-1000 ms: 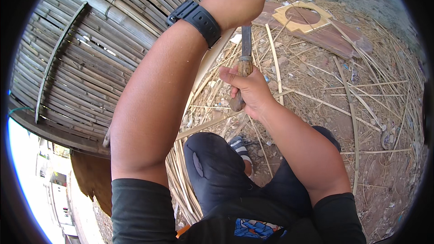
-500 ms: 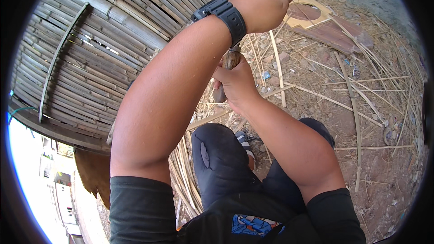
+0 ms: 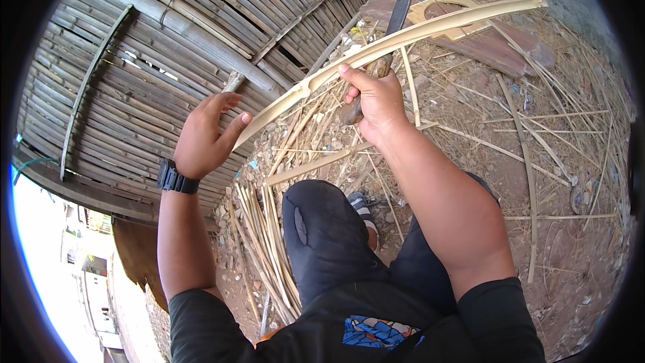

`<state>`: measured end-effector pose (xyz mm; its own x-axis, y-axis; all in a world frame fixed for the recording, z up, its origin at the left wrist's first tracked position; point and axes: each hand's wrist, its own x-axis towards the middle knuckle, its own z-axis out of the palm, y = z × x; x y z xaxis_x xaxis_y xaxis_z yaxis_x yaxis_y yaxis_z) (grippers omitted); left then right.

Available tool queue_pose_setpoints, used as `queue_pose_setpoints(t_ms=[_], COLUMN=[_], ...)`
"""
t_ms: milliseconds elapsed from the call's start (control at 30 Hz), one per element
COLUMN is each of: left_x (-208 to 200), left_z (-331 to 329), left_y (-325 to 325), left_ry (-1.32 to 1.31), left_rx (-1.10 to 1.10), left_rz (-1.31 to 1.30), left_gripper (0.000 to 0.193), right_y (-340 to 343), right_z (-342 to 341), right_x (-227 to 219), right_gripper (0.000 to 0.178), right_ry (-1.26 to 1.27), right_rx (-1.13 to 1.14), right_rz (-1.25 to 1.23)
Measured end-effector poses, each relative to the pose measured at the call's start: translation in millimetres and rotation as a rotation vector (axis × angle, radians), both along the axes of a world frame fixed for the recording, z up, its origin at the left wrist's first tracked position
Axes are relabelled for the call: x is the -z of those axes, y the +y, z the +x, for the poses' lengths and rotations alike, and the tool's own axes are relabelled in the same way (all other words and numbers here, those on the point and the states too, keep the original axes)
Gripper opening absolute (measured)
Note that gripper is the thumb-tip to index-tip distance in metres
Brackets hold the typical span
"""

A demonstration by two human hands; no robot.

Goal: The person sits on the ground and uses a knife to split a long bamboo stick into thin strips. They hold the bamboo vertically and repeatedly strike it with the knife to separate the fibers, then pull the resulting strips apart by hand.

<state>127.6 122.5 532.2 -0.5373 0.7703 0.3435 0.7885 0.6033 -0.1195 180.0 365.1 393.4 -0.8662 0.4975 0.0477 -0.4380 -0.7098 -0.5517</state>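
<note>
A long, pale split-bamboo strip [image 3: 430, 28] slants across the view, rising from lower left to upper right, with a node ridge near its left part. My right hand [image 3: 381, 104] is closed around the wooden handle of a machete [image 3: 401, 10]; its thumb presses on the strip, which crosses over the knife. The dark blade points up and away. My left hand [image 3: 207, 136], with a black watch at the wrist, is at the strip's left end, thumb and fingers apart. Whether its palm touches the strip is hidden.
A bamboo-slat wall [image 3: 114, 107] stands along the left. Split bamboo strips [image 3: 265, 249] lie bundled beside my left knee, and others are scattered over the littered dirt ground [image 3: 484, 181]. Beyond them lies a brown board [image 3: 497, 54] with a yellowish cut-out piece [image 3: 420, 10] on it.
My left hand has moved from the upper right down to the lower left, along the bamboo strip. The strip now lies across my right hand, which still grips the machete.
</note>
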Motion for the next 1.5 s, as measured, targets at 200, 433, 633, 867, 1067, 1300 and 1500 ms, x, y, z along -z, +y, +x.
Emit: queue_pose_setpoints(t_ms=[200, 433, 633, 867, 1067, 1300, 1500], left_x=[13, 2, -35, -60, -68, -71, -74], left_z=[-1, -14, -19, -16, 2, 26, 32], left_y=[-14, -10, 3, 10, 19, 19, 3], left_ry=[-0.196, -0.16, -0.042, -0.001, 0.014, -0.024, -0.044], left_rx=[-0.042, -0.084, -0.237, -0.319, -0.321, -0.287, -0.277], left_rz=[-0.078, -0.044, -0.101, 0.029, 0.086, 0.148, 0.199], left_gripper=[0.045, 0.04, 0.039, 0.043, 0.044, 0.043, 0.043], right_y=[7, 7, 4, -25, -33, -26, -7], right_z=[-5, 0, 6, 9, -3, -30, -37], right_x=[1, 1, 26, 34, 27, 36, 33], right_gripper=[0.021, 0.027, 0.048, 0.068, 0.06, 0.034, 0.027], right_ry=[-0.043, -0.18, -0.445, -0.633, -0.593, -0.535, -0.496], right_rx=[-0.054, -0.089, -0.175, -0.207, -0.21, -0.101, 0.095], right_rz=[-0.083, -0.008, 0.249, 0.381, 0.117, -0.066, -0.166])
